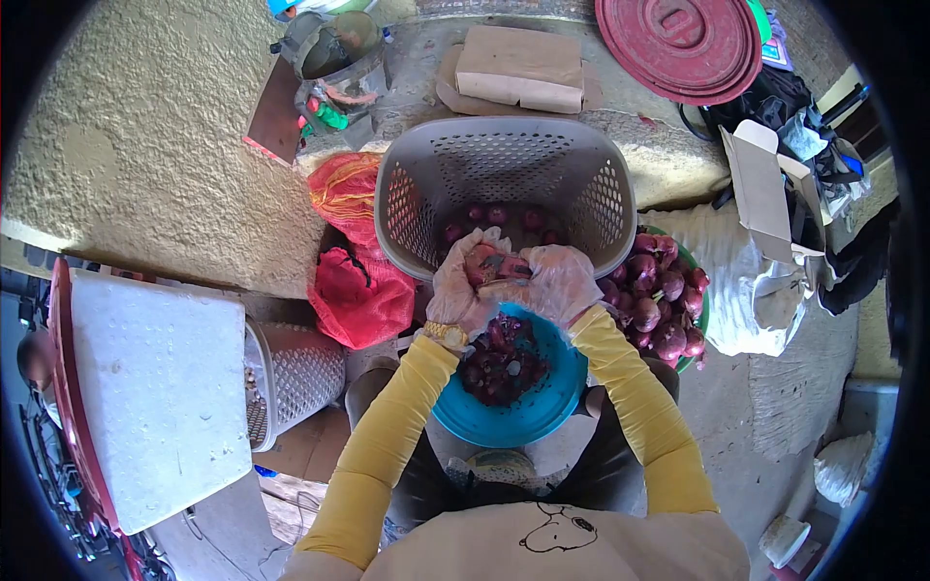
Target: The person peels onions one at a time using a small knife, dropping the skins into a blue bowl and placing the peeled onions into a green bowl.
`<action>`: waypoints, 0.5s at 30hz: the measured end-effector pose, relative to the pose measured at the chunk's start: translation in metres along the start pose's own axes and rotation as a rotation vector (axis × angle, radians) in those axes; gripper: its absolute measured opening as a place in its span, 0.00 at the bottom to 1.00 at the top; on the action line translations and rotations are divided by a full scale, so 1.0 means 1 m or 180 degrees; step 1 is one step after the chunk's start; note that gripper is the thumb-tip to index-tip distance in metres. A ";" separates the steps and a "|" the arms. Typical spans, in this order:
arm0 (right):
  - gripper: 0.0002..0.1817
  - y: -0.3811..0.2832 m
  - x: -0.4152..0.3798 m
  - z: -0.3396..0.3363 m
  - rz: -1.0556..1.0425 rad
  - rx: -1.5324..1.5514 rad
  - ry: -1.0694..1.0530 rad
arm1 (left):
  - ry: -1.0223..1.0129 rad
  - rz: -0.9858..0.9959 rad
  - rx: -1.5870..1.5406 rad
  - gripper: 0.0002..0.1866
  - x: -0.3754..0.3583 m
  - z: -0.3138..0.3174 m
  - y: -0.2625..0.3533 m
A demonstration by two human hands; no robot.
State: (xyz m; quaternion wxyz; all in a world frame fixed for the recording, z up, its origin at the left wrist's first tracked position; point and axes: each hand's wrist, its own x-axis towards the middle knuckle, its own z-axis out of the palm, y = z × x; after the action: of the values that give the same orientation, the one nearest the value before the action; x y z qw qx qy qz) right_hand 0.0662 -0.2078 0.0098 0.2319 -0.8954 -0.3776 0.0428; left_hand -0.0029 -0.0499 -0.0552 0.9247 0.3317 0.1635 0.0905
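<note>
My left hand (463, 290) and my right hand (559, 281), both in whitish translucent gloves, are cupped together around a red onion (496, 265) with dark patches on it. They are above the near rim of a grey perforated basket (506, 129), where several red onions (496, 215) lie at the bottom. Below my hands, a blue basin (504, 426) between my knees holds onion pieces and dark skins (504, 373). A green-rimmed container to the right is heaped with red onions (668, 300).
Red mesh sacks (358, 295) lie left of the basket. Farther left are a white perforated basket (300, 373) and a white foam board (160, 387). Cardboard (518, 68) and a red lid (680, 44) rest beyond. An open carton (760, 194) and white sack (756, 290) are right.
</note>
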 end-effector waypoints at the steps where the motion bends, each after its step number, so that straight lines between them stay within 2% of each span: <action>1: 0.34 -0.004 0.000 0.001 0.0064 0.0087 0.0108 | 0.0286 -0.0324 -0.0688 0.17 0.001 0.005 0.006; 2: 0.36 -0.006 -0.001 0.002 0.0132 0.0172 0.0214 | 0.0574 -0.0652 -0.1377 0.15 0.000 0.009 0.009; 5: 0.37 -0.007 0.000 0.011 0.0081 0.0078 0.0237 | 0.0476 -0.0498 -0.1926 0.12 -0.002 0.011 0.003; 9: 0.39 0.007 0.003 0.012 -0.0011 0.0106 0.0253 | 0.0559 -0.0664 -0.1714 0.13 0.000 0.016 0.013; 11: 0.37 0.008 0.006 -0.013 -0.0115 -0.0027 -0.0115 | 0.0067 -0.1090 -0.1202 0.13 -0.001 0.027 0.029; 12: 0.37 0.012 0.005 -0.017 -0.0111 -0.0025 -0.0116 | 0.0069 -0.1094 -0.1201 0.13 -0.001 0.026 0.035; 14: 0.35 0.018 0.005 -0.023 -0.0333 0.0646 -0.0237 | -0.0226 -0.1447 -0.0904 0.13 -0.001 0.026 0.044; 15: 0.35 0.021 0.005 -0.018 -0.0334 0.0643 -0.0236 | -0.0228 -0.1446 -0.0905 0.13 -0.006 0.033 0.043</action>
State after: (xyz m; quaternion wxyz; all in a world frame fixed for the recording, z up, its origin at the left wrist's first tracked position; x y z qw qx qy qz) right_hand 0.0884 -0.2240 0.0173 0.3088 -0.8443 -0.4260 0.1016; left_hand 0.0005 -0.0376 -0.0020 0.9638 0.1563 0.1866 -0.1090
